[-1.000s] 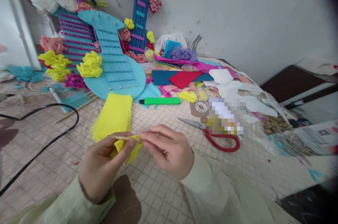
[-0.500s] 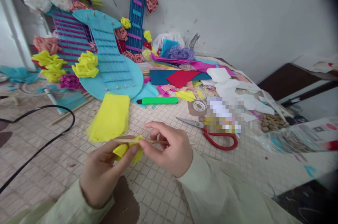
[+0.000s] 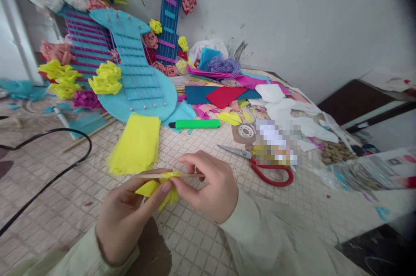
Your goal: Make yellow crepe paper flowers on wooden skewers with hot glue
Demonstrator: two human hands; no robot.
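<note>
My left hand point(image 3: 121, 217) is closed on a small piece of yellow crepe paper point(image 3: 147, 189), pinched between thumb and fingers. A thin wooden stick point(image 3: 190, 175) lies level across the paper, and a bit of the paper folds over it. My right hand point(image 3: 212, 187) grips the stick, its thumb against the paper's edge. Just beyond my left hand is a stack of yellow paper sheets point(image 3: 134, 141). Scissors with red handles point(image 3: 273, 176) rest to the right of my right hand.
A green marker point(image 3: 196, 124) lies past the hands. Blue guitar-shaped boards point(image 3: 143, 81) with paper flowers stand at the left back. Paper scraps point(image 3: 224, 96) and purple yarn point(image 3: 224, 66) pile up behind. A black cable point(image 3: 48, 191) curves at left; a clear plastic bag point(image 3: 357, 172) sits at right.
The yellow paper has turned over the stick, its loose end now hanging lower beneath. Both hands stay nearly in place, and the stick sits slightly more level.
</note>
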